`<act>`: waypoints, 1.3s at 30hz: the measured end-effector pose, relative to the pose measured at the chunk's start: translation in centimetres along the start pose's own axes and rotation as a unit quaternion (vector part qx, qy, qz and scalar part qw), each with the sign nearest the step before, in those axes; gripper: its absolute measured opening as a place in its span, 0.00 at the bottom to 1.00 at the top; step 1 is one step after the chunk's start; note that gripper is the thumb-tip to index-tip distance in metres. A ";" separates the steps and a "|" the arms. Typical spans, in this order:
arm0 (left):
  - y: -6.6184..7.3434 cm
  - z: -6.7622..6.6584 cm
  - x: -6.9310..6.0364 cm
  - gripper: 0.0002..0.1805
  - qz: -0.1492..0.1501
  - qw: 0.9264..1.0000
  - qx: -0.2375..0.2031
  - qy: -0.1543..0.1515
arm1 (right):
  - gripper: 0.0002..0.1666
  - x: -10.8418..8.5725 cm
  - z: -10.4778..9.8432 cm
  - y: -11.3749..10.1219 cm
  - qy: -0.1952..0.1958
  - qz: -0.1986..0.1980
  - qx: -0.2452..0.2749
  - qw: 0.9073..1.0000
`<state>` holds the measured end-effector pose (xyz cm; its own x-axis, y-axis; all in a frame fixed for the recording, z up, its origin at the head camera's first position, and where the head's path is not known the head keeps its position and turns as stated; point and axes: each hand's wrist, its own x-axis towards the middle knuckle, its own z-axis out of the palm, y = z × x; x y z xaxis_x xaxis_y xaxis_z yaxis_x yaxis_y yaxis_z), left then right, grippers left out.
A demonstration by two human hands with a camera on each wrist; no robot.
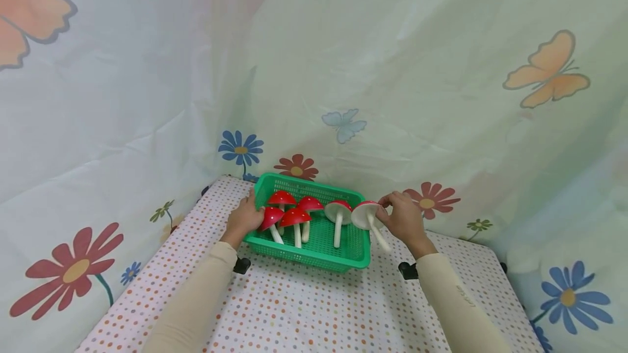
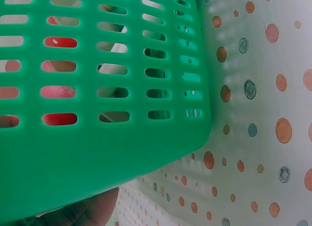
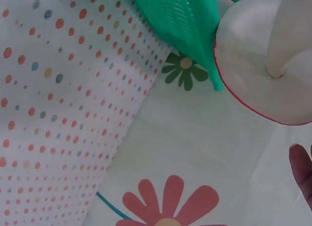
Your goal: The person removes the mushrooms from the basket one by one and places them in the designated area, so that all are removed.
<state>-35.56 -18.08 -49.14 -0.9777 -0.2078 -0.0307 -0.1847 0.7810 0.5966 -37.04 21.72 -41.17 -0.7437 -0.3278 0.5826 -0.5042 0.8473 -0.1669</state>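
Observation:
A green plastic basket point(image 1: 314, 257) with slotted walls sits on the table, several toy mushrooms point(image 1: 295, 217) with white-dotted red caps and white stems lying in it. My left hand point(image 1: 243, 217) grips the basket's left end; in the left wrist view a fingertip point(image 2: 103, 206) shows under the rim. At the basket's right end, my right hand point(image 1: 403, 217) pinches another mushroom point(image 1: 362, 217) by the edge of its cap. Its pale underside faces me, and its stem slants down outside the rim. The right wrist view shows this cap's underside point(image 3: 248, 65) close up, beside the basket wall.
A white cloth with coloured dots covers the table point(image 1: 304, 309). Behind and beside it hangs a pale curtain point(image 1: 392, 97) printed with flowers and butterflies, close to the basket's far side.

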 end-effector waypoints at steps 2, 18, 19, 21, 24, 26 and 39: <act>-0.1 -0.2 0.0 0.41 0.001 1.000 0.003 0.001 | 0.04 0.0 0.1 0.1 0.007 -0.011 0.001 1.000; -0.1 -0.2 -0.1 0.41 -0.006 1.000 -0.003 -0.005 | 0.11 -0.5 3.0 -1.8 -0.060 -0.060 0.123 0.989; -0.1 -0.2 -0.1 0.41 -0.007 1.000 -0.003 -0.005 | 0.11 -0.4 3.0 -1.9 -0.065 -0.066 0.129 0.987; -0.1 -0.3 -0.1 0.41 -0.008 1.000 -0.004 -0.004 | 0.12 -0.4 3.0 -2.0 -0.082 -0.070 0.146 0.983; 0.0 -0.3 -0.1 0.41 -0.008 1.000 -0.003 -0.002 | 0.13 -0.4 3.0 -2.1 -0.113 -0.070 0.172 0.976; 0.0 -0.2 -0.1 0.41 -0.006 1.000 -0.002 0.000 | 0.15 -0.5 3.0 -2.2 -0.136 -0.059 0.185 0.971; 0.1 -0.2 -0.2 0.41 0.000 1.000 0.000 0.002 | 0.11 -1.6 4.3 -3.7 -0.225 -0.015 0.212 0.951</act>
<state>-35.39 -18.07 -48.87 -0.9772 -0.2107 -0.0266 -0.1846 0.7806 0.5972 -35.82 17.32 -44.92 -0.7910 -0.5755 0.2076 -0.5880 0.6216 -0.5176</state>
